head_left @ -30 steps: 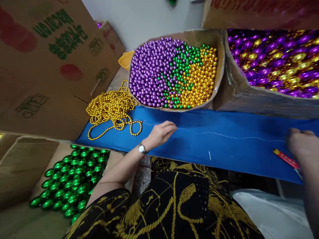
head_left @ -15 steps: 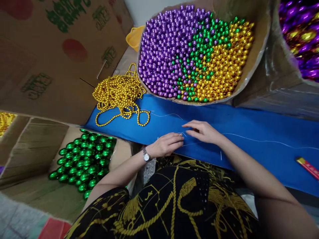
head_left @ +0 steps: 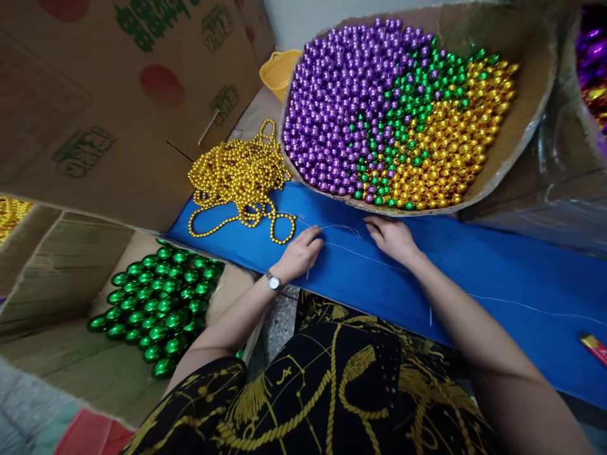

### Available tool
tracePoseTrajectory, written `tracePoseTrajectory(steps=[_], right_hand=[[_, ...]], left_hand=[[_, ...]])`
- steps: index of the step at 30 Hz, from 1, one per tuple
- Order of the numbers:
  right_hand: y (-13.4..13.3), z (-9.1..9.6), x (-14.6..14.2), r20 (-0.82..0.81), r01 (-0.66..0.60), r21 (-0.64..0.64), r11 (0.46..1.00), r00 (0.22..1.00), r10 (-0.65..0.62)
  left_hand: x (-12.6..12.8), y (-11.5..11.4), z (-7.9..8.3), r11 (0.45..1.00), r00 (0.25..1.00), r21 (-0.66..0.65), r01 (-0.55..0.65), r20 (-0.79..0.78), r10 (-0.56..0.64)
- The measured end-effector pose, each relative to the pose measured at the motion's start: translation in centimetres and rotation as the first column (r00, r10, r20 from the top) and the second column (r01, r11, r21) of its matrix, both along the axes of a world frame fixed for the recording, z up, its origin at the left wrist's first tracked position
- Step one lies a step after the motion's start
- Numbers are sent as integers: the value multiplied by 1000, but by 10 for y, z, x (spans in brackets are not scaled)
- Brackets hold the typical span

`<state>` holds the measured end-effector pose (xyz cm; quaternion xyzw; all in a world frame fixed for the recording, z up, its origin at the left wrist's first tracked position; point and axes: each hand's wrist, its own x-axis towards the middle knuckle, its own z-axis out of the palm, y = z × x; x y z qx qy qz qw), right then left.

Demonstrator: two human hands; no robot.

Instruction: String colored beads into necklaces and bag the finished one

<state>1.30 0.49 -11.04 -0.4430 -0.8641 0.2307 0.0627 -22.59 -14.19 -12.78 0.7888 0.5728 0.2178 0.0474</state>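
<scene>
My left hand point(head_left: 301, 253) rests on the blue cloth point(head_left: 474, 265), fingers pinched on a thin white thread point(head_left: 374, 258) that runs right across the cloth. My right hand point(head_left: 391, 237) lies palm down just below the cardboard box point(head_left: 526, 126) of purple, green and gold beads point(head_left: 393, 120); its fingers are together on the cloth by the thread. A pile of strung gold beads point(head_left: 239, 180) lies on the cloth's left end, just left of my left hand.
A box of large green beads point(head_left: 159, 303) sits low at the left. Big printed cardboard point(head_left: 95, 107) stands behind it. A yellow basket point(head_left: 277, 66) is behind the bead box. A red stick point(head_left: 595, 347) lies at the cloth's right edge. More purple and gold beads point(head_left: 592, 69) are far right.
Both hands moved up the cloth toward the bead box and apart from each other. One second ago my right hand was far right by the red stick.
</scene>
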Motion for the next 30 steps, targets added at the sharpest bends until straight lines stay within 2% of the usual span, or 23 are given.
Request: tracePoseTrajectory(steps=[6, 12, 16, 18, 21, 23, 26, 28, 30], right_hand=[[-8, -1, -10, 57, -8, 17, 1000, 998, 7], [-33, -4, -29, 241, -28, 125, 992, 971, -3], [-38, -10, -34, 274, -60, 144, 988, 961, 19], [-36, -11, -36, 266, -60, 154, 986, 964, 17], [-33, -8, -36, 237, -82, 165, 983, 971, 41], [-35, -1, -30, 207, -109, 169, 980, 976, 72], [-42, 22, -4, 101, -156, 230, 961, 986, 136], [-46, 43, 25, -46, -148, 368, 918, 983, 177], [-47, 65, 61, -122, -95, 480, 872, 977, 173]], left_hand=[[-3, -1, -3, 999, 997, 2, 43, -63, -43], [-3, 0, -4, 1000, 992, 2, 4, -126, -4], [-1, -3, 8, 1000, 984, 27, -13, -175, 18], [3, -3, 17, 996, 986, 63, -61, -154, 70], [17, 7, 32, 979, 988, 135, -152, 17, 151], [33, 18, 41, 978, 976, 135, -158, 171, 134], [64, 37, 55, 999, 937, 27, -34, 347, 23], [86, 46, 66, 993, 887, -76, 90, 460, -45], [107, 53, 76, 972, 829, -123, 202, 551, -102]])
